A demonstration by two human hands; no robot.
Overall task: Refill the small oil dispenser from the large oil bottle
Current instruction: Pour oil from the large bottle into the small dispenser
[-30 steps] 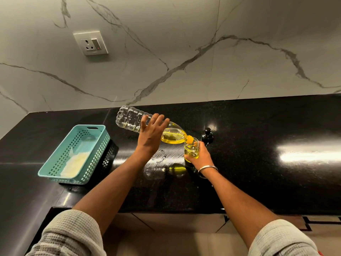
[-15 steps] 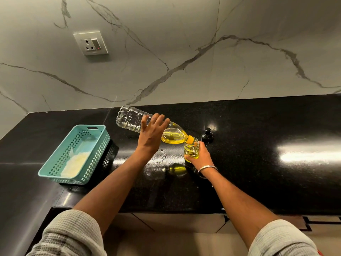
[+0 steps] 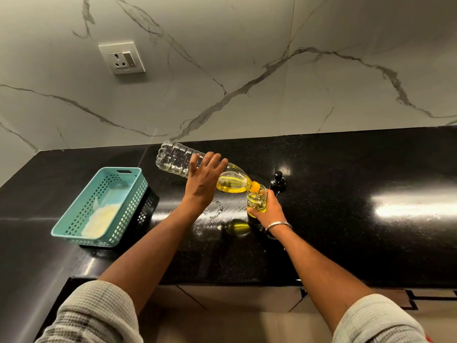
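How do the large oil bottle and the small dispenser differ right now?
The large oil bottle lies tipped nearly sideways, held by the left hand; the small dispenser stands upright, gripped by the right hand. The bottle is longer and mostly empty. Both are clear and hold yellow oil.

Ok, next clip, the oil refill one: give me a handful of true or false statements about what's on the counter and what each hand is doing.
1. The left hand holds the large oil bottle tipped, neck down toward the small dispenser. True.
2. The right hand lies flat on the counter and holds nothing. False: it grips the small dispenser.
3. The dispenser's black pump top is screwed onto it. False: the top stands on the counter, behind the dispenser.
4. A teal basket sits on the counter to the left of the hands. True.
5. The large bottle is full to its base. False: the yellow oil is pooled near the neck and the upper body looks clear.
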